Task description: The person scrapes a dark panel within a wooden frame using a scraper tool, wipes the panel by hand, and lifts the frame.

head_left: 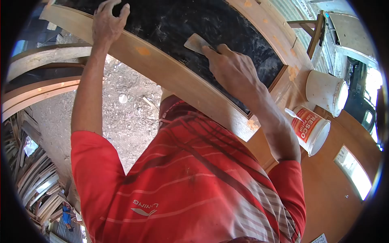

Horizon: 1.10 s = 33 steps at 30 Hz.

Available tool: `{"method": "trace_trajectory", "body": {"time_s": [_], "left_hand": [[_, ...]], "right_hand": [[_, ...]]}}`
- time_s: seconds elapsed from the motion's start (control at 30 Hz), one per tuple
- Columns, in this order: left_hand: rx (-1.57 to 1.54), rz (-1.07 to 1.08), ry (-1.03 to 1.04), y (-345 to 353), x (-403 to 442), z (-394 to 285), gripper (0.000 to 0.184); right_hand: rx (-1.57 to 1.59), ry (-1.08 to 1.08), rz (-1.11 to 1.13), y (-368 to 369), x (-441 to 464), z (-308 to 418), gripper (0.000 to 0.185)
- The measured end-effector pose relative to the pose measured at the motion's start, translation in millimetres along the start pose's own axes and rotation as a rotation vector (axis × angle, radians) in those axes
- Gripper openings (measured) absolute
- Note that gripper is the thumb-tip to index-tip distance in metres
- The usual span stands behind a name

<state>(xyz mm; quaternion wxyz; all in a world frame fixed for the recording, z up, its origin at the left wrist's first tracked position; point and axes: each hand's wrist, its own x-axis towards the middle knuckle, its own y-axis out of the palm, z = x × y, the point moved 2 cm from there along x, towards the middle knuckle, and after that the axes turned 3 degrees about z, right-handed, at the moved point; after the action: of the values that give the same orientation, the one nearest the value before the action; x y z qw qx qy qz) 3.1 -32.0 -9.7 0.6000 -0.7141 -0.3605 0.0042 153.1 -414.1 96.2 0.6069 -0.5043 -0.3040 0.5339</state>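
Observation:
My right hand (233, 69) is closed around a putty knife (196, 43), its broad flat blade over the black panel (162, 22). Whether the blade touches the panel I cannot tell. A pale wooden frame (174, 75) with orange filler patches (142, 51) surrounds this dark, dusty, smeared panel. Farther left, my left hand (109, 22) is at the near rail and the panel's edge, thumb and fingers apart, holding nothing I can see. Part of its fingers is cut off by the top of the view.
To the right stand a red-labelled putty tub (310, 128) with a white handle or stick at its rim and a white bucket (324, 91). A brown board (336, 194) lies lower right. Stacked timber (38, 178) fills the lower left, near a distant person (67, 214) in blue.

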Motion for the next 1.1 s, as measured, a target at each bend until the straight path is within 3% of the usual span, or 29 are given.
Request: {"method": "trace_trajectory", "body": {"time_s": [0.07,0.17,0.37,0.47,0.57,0.77,1.1], "left_hand": [[-0.029,-0.01,0.01,-1.2,-3.2,2.9,0.044],[-0.004,0.019,-0.024,-3.5,0.3,-2.1,0.043],[0.018,0.003,0.016,-3.2,1.5,-2.9,0.042],[-0.017,0.002,0.002,-1.1,1.3,1.4,0.042],[-0.024,0.015,-0.036,-3.9,-2.1,-3.3,0.043],[-0.04,-0.004,0.029,-3.3,0.6,0.7,0.044],[-0.001,-0.018,0.009,-8.2,-1.0,-2.8,0.041]], "right_hand": [[0.019,-0.024,-0.015,-0.6,9.6,2.7,0.037],[0.035,0.103,0.115,-10.9,-15.1,1.2,0.035],[0.033,-0.027,-0.06,13.0,39.7,9.0,0.038],[0.03,-0.026,-0.05,4.5,21.2,8.1,0.038],[-0.003,0.146,0.1,-13.5,-21.1,2.5,0.036],[-0.002,0.052,0.051,-12.7,15.5,5.8,0.038],[0.018,0.09,0.037,-11.0,55.8,17.1,0.025]]}}
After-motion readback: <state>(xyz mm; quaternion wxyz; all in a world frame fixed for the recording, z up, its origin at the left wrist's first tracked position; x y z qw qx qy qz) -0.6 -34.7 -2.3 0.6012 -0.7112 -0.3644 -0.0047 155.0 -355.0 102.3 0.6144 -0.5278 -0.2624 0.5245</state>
